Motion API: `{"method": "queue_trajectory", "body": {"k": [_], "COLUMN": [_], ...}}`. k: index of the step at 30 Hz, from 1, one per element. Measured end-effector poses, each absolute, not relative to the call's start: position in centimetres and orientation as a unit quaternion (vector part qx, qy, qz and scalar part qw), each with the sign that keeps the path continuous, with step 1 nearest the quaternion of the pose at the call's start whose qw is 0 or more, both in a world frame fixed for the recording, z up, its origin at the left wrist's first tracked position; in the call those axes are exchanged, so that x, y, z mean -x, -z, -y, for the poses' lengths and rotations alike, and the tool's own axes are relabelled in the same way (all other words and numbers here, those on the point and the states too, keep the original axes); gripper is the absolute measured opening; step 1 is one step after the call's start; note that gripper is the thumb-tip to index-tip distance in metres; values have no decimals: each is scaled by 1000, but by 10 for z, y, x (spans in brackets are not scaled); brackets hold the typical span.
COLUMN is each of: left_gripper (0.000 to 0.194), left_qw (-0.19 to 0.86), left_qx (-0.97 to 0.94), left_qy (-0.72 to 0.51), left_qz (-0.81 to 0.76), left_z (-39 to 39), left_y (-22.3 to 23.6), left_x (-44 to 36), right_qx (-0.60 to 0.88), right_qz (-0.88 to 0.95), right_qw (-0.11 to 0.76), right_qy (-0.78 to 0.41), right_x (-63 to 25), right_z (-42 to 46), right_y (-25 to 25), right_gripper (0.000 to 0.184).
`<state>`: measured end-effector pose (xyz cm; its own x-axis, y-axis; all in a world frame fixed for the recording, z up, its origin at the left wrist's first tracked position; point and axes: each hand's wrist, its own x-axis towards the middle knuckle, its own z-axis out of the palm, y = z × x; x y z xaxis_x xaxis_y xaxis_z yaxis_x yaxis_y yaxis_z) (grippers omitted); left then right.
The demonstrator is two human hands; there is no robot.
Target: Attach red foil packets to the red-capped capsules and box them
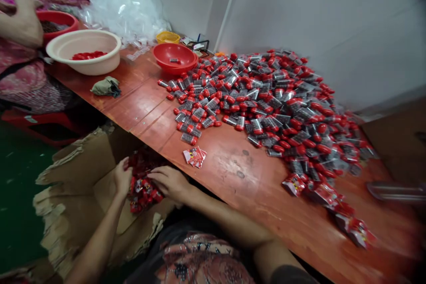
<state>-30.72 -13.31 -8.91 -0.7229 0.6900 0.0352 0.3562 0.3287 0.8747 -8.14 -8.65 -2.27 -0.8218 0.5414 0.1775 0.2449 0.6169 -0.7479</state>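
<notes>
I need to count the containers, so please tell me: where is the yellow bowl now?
In the head view, the yellow bowl is at upper left, just behind the red bowl.

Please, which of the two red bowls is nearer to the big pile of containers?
The front red bowl, at the edge of the pile, before the yellow bowl. The other red bowl stands behind the cream basin, near another person's arm.

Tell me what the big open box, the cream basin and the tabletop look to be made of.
Box: brown corrugated cardboard, matte, judging by its ragged torn edges.
Cream basin: probably plastic, smooth with a soft sheen and a rounded rim.
Tabletop: reddish-brown, likely varnished or laminated wood board, given the straight seams and glossy reflections.
</notes>
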Motion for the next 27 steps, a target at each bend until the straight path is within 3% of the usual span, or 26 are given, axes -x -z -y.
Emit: {"method": "queue_trajectory", "body": {"k": [3, 7, 10, 13, 17, 27], "left_gripper": [35, 59, 89, 99, 92, 73], "left_qw": [66, 84, 116, 115, 114, 91], "left_qx": [-411, -593, -672, -679, -680, -672], "left_qy": [-494, -455, -366, -283, -228, -272], "left_qz": [-763, -660, -633, -667, -688, -683], "left_z": [115, 53, -13, -69, -102, -84], "left_y": [62, 29, 18, 15, 11, 3], "left_x": [283, 241, 219, 197, 155, 27], "right_qx": [287, 388, 422, 444, 466, 487], "right_qz": [899, 902, 893, 882, 868, 850], "right_qw": [236, 156, 106, 115, 137, 160], "right_qy": [-232, -111, -114, -107, -99, -121], "right_x": [34, -1, -13, -27, -55, -88], "right_z": [69, 48, 47, 54, 66, 103], "right_y": [-2, -3, 7, 11, 11, 11], "right_gripper": [37, 70, 60, 46, 42, 40]}}
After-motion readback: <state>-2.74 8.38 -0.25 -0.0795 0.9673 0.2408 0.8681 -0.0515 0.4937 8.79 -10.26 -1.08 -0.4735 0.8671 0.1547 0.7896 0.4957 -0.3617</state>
